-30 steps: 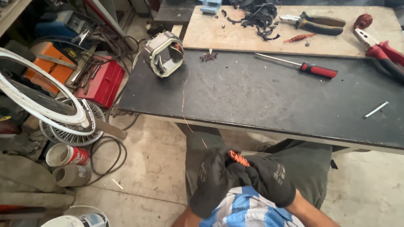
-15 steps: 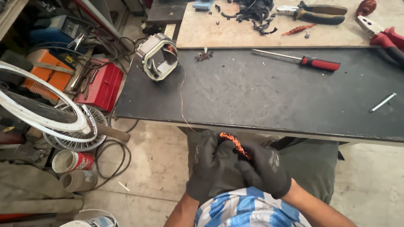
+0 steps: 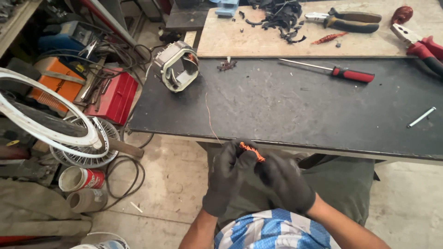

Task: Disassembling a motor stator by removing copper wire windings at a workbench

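Note:
Both my hands wear dark gloves and meet just below the near edge of the black table (image 3: 277, 110). My left hand (image 3: 227, 177) and my right hand (image 3: 286, 182) pinch a small bundle of copper wire (image 3: 252, 151) between them. A thin strand of copper wire (image 3: 210, 117) runs from the bundle up across the table toward a grey motor stator (image 3: 177, 66) standing at the table's left end.
A red-handled screwdriver (image 3: 339, 72) and a small metal pin (image 3: 421, 117) lie on the table. Pliers (image 3: 350, 20), red cutters (image 3: 422, 46) and black scraps (image 3: 277, 16) sit on a wooden board. On the floor at left: fan guards (image 3: 50, 120), a red box (image 3: 115, 97), cans.
My hands have kept hold of the copper bundle and shifted slightly up and right in view; the camera has tilted, bringing the table lower in the picture.

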